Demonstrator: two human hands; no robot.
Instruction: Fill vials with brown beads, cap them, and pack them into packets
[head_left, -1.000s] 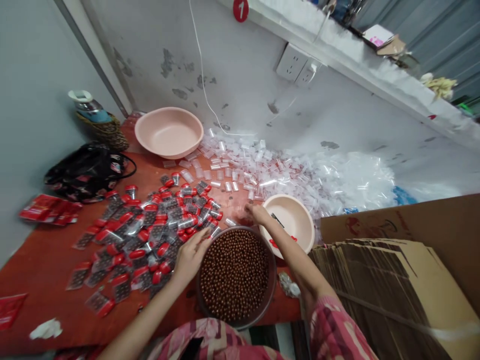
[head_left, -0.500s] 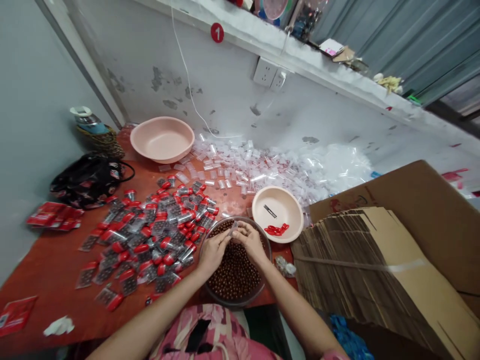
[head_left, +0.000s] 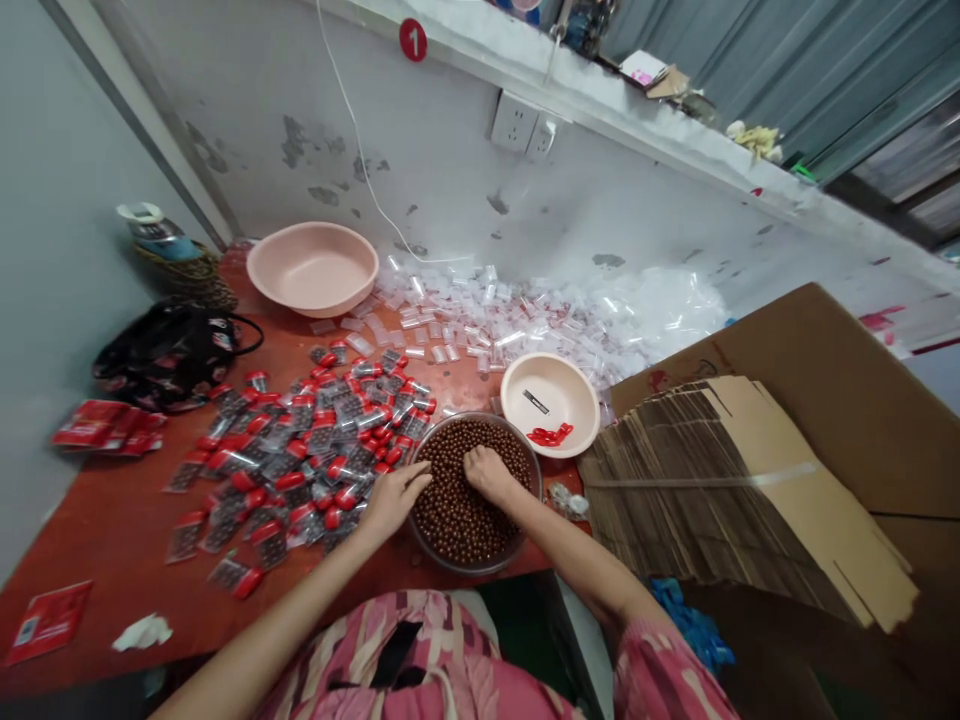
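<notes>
- Work corner: scuffed white wall with a double socket plate (head_left: 514, 122) above a red-topped bench (head_left: 97, 530); flattened cardboard sheets (head_left: 712, 490) stacked at the bench's right edge.
- Centre front: dark round bowl (head_left: 469, 571) full of brown round beads (head_left: 457, 510), close to the body, apparently for easy reach by both hands.
- Left hand (head_left: 394, 500): open, fingers extended, lying across the bowl's near-left rim, apparently steadying it; nothing visibly held.
- Right hand (head_left: 487, 475): knuckles up, fingers curled down into the beads; any grip on beads hidden by the hand, so cannot tell.
- Left of the bowl: spread of clear packets with red caps (head_left: 315, 440), nearly touching the bowl, within easy reach of the left hand.
- Behind: loose heap of small clear plastic bags (head_left: 480, 330) against the wall, kept apart from the capped packets.
- Right of the bowl, just beside it: small pink basin (head_left: 559, 380) holding a small metal blade (head_left: 535, 401) and a few red caps (head_left: 550, 435), likely kept together as a handy side dish.
- Far corner: larger pink basin (head_left: 311, 268), unused-looking, beside a black bag (head_left: 169, 355).
</notes>
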